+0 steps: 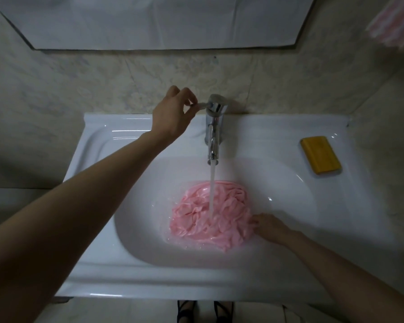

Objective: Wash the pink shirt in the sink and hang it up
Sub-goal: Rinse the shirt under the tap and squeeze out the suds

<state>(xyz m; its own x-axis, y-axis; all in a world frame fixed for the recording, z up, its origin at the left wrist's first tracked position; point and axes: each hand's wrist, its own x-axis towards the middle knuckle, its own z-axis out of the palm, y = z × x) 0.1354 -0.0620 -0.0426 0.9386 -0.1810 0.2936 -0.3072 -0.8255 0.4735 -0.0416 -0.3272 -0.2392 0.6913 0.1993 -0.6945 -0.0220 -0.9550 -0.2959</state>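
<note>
Pinching faucet handle (202,105), left hand (173,115); right hand (269,226) touching one pink shirt (210,213).

- A white glossy ceramic sink (126,271), with a wide flat rim and a deep oval basin, carries everything.
- A crumpled wet pink cloth shirt (196,220) lies bunched on the basin bottom in shallow water.
- A chrome metal faucet (214,127) stands upright on the middle of the back ledge. Its short metal lever (202,105) points left, and its water stream falls onto the shirt.
- A yellow rectangular bar of soap (321,155) lies flat on the right rim, well apart from the faucet.
</note>
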